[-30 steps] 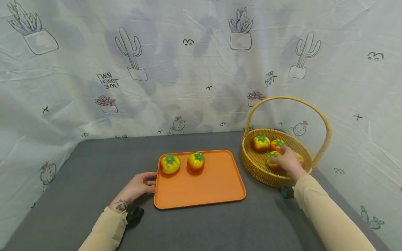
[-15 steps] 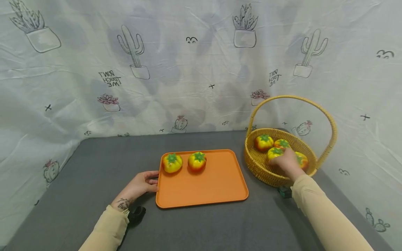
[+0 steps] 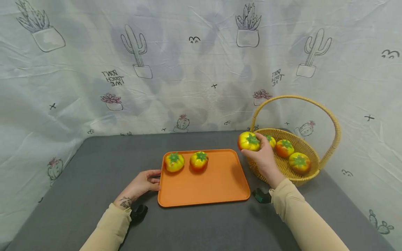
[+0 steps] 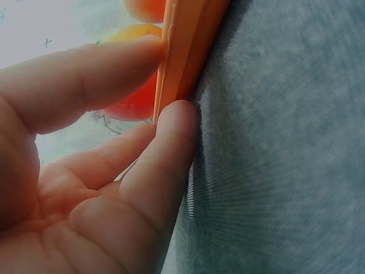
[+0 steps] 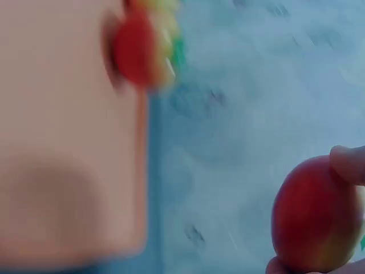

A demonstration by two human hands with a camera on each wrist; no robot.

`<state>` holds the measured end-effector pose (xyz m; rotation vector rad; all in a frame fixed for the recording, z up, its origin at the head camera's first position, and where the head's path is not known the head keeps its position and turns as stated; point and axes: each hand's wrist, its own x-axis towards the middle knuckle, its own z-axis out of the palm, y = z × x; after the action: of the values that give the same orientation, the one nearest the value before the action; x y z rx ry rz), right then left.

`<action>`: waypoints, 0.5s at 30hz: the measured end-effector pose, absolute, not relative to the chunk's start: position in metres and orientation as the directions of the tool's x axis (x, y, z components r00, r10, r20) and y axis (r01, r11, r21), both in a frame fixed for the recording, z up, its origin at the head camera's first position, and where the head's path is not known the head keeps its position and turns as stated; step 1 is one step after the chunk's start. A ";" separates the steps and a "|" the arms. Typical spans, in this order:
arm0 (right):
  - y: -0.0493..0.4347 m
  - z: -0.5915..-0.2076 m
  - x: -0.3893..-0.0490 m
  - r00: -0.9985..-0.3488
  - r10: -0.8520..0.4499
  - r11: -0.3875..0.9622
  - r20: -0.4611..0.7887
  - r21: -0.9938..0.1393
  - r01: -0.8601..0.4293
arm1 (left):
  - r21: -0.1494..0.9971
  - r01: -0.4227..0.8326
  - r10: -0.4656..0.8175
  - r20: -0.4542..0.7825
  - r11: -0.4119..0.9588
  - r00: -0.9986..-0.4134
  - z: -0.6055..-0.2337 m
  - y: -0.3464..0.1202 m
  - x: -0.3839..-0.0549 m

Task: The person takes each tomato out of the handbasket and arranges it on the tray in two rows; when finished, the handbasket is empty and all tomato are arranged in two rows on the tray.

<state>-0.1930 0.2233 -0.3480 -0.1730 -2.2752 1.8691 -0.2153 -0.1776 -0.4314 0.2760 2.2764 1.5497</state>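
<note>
My right hand [image 3: 265, 158] grips a yellow-and-red persimmon [image 3: 249, 141] with a green leafy top, held up beside the basket's left rim. In the right wrist view the held persimmon [image 5: 316, 217] shows its red underside between my fingers. My left hand [image 3: 142, 184] touches the left edge of an orange tray [image 3: 204, 184]; in the left wrist view its fingertips [image 4: 178, 114] rest against the outer rim. On the tray sit two persimmons, one at the far left corner [image 3: 174, 162] and another [image 3: 199, 161] beside it.
A woven basket [image 3: 260, 174] with a tall arched handle [image 3: 336, 136] stands right of the tray. Inside lie a front persimmon [image 3: 299, 163], a middle persimmon [image 3: 284, 149] and a partly hidden one [image 3: 270, 141]. A cactus-print cloth [image 3: 188, 69] hangs behind the grey table [image 3: 201, 228].
My right hand has taken a persimmon out of the basket and moved left with it toward the tray. My left hand stays at the tray's edge.
</note>
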 end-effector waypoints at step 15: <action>0.177 -0.398 -0.219 -0.988 0.087 0.443 -0.130 -0.883 0.155 | 0.923 -0.066 0.357 -0.212 0.379 -0.910 -0.431 -0.178 -0.216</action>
<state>-0.2189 0.1771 -0.3977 -0.2282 -2.7230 1.6782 -0.2156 -0.1782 -0.4308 0.2520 2.2673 1.5441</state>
